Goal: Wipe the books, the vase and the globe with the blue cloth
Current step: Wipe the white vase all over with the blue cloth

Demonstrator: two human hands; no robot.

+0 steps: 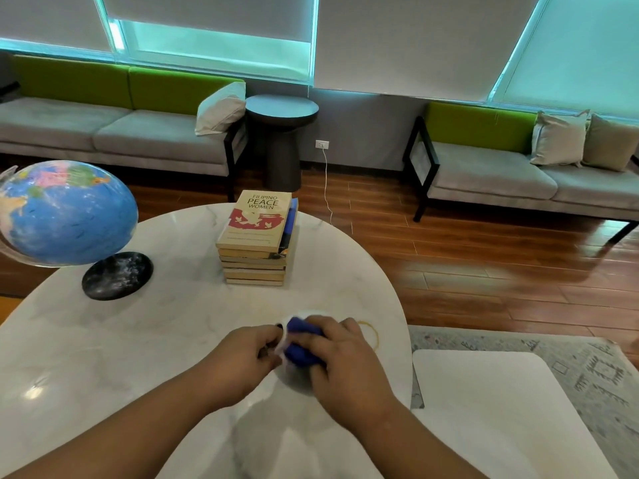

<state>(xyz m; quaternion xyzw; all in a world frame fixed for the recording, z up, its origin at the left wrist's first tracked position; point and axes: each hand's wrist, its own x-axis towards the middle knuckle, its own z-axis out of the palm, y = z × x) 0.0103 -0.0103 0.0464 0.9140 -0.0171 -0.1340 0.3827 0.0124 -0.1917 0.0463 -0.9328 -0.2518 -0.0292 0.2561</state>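
A white vase (294, 378) stands on the marble table (138, 340) just in front of me, mostly hidden by both hands. My left hand (247, 354) grips the vase at its rim. My right hand (340, 357) holds the bunched blue cloth (302, 344) against the top of the vase. A stack of several books (257, 240) sits at the table's far middle, with a beige and red cover on top. The blue globe (65, 212) on a dark round base (117, 276) stands at the left.
A thin yellow ring (371, 335) lies on the table right of my hands. A low white table (501, 409) stands on a patterned rug to the right. Grey and green sofas, a dark round side table (281, 140) and a white cable line the far wall.
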